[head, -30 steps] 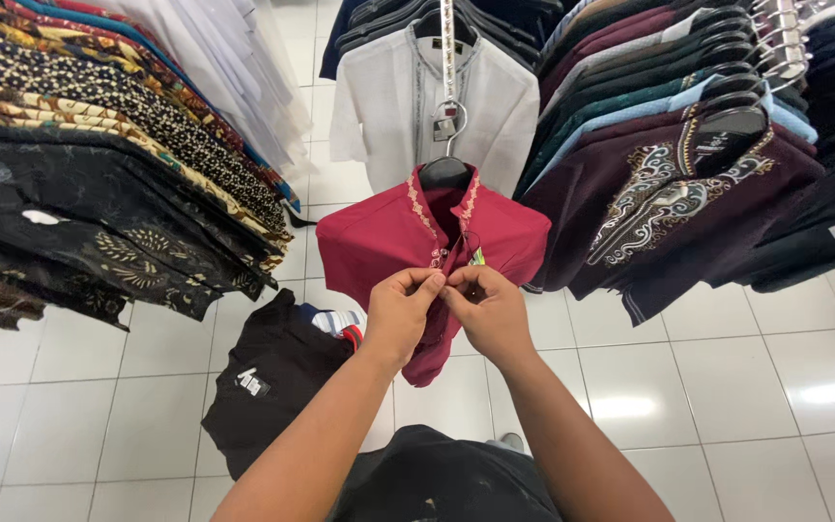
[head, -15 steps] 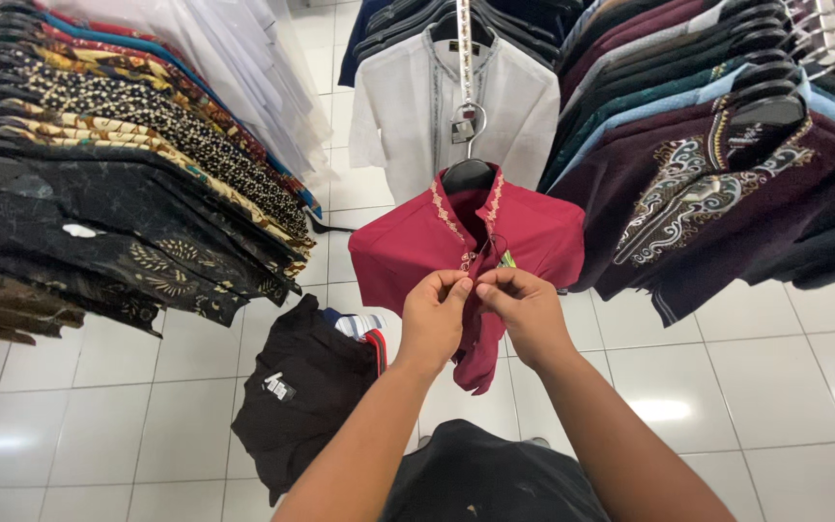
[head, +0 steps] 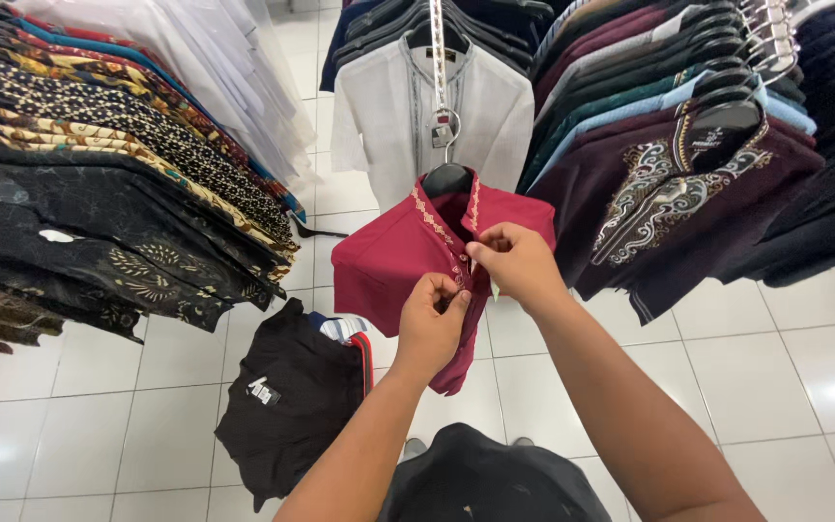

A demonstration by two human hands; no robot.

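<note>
Nearest to the camera, a dark garment (head: 490,478) lies at the bottom edge, and a black shirt (head: 292,401) hangs low at the left, above the white tile floor (head: 775,367). Above them the left hand (head: 430,324) pinches the front placket of the red shirt (head: 393,256), with fingers closed narrow on the cloth. The right hand (head: 516,259) holds the same placket a little higher, also closed on it. The step in hand seems to be the buttoning of the placket; the next move would call for a small, exact push of a button through its hole. The red shirt hangs on a black hanger (head: 446,177) from a metal strip, in front of a white shirt (head: 388,106). Compared with half a second ago, the right hand is higher on the placket.
</note>
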